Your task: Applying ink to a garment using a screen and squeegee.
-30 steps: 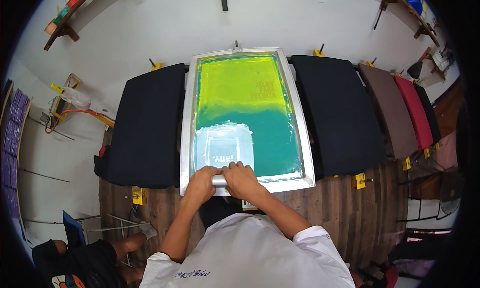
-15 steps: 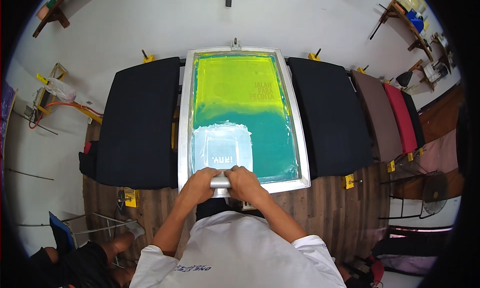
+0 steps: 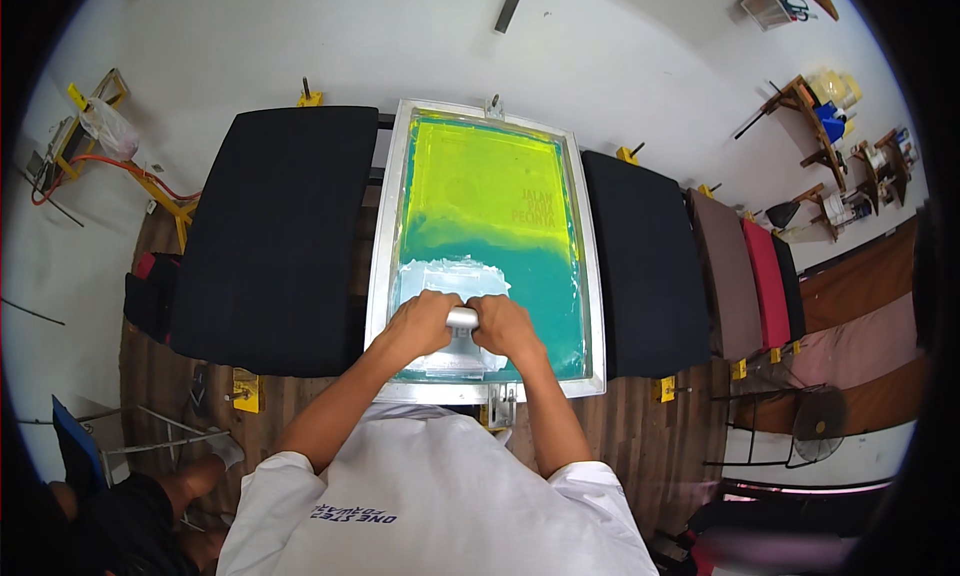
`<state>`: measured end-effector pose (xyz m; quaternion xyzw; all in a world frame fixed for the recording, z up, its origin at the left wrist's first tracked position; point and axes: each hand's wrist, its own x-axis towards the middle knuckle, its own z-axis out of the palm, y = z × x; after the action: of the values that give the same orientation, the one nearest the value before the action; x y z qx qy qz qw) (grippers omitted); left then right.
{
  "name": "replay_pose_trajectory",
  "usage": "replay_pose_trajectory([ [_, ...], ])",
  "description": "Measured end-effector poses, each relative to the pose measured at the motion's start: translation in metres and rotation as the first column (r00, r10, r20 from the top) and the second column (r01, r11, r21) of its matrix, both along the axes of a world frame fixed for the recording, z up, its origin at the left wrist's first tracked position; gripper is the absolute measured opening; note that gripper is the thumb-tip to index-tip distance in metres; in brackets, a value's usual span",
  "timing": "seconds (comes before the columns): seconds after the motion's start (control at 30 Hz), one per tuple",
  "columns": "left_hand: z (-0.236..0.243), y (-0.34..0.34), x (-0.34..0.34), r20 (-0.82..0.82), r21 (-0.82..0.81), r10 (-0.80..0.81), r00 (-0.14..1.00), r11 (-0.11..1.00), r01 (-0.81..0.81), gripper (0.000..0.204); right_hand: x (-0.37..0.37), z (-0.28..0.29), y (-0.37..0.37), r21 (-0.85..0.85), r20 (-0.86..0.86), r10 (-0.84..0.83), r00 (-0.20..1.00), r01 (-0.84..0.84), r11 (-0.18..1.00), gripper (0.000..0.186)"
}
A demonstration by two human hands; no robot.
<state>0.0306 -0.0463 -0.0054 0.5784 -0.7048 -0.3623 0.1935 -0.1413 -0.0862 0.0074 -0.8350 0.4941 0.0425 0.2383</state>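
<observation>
My left hand (image 3: 425, 321) and right hand (image 3: 503, 326) are both closed around the silver handle of a squeegee (image 3: 462, 318), side by side. It sits over the near part of a screen-printing screen (image 3: 389, 236), a metal frame with mesh coated yellow-green at the far end and teal nearer me. Pale, whitish ink (image 3: 455, 276) covers a patch at the near left, around and beyond the squeegee. My hands hide part of that patch and the ends of the handle. A metal clamp (image 3: 503, 406) shows at the frame's near edge.
A black-covered board (image 3: 275, 236) stands left of the screen, another black board (image 3: 645, 266) right. Farther right are brown (image 3: 722, 276) and red (image 3: 767, 286) boards. A fan (image 3: 820, 423) stands at the right; a seated person's leg (image 3: 200, 476) is at lower left.
My hands and the squeegee have moved away from me, from the frame's near edge to over the mesh. The whole view has shifted and tilted slightly.
</observation>
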Motion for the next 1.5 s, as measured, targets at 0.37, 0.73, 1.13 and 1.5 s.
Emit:
replay_pose_trajectory([
  [0.37,-0.059,0.074,-0.014,0.079,-0.243,-0.082,0.993,0.965,0.099,0.06,-0.012,-0.034,0.077,-0.169,0.123,-0.072,0.99,0.092,0.981,0.063],
  [0.73,0.005,0.07,-0.001,0.035,0.123,-0.245,0.969,0.963,0.239,0.059,-0.017,-0.001,0.081,0.021,0.157,-0.003,0.988,-0.001,1.0,0.044],
  [1.13,-0.007,-0.013,0.032,0.052,-0.008,-0.021,0.998,1.0,0.021,0.045,0.027,-0.02,-0.019,-0.092,0.066,0.022,0.998,-0.016,0.996,0.033],
  [1.5,-0.031,0.04,0.024,-0.053,-0.132,0.005,0.999,0.991,-0.012,0.055,0.018,-0.034,0.036,-0.17,0.161,0.025,0.987,0.003,0.985,0.041],
])
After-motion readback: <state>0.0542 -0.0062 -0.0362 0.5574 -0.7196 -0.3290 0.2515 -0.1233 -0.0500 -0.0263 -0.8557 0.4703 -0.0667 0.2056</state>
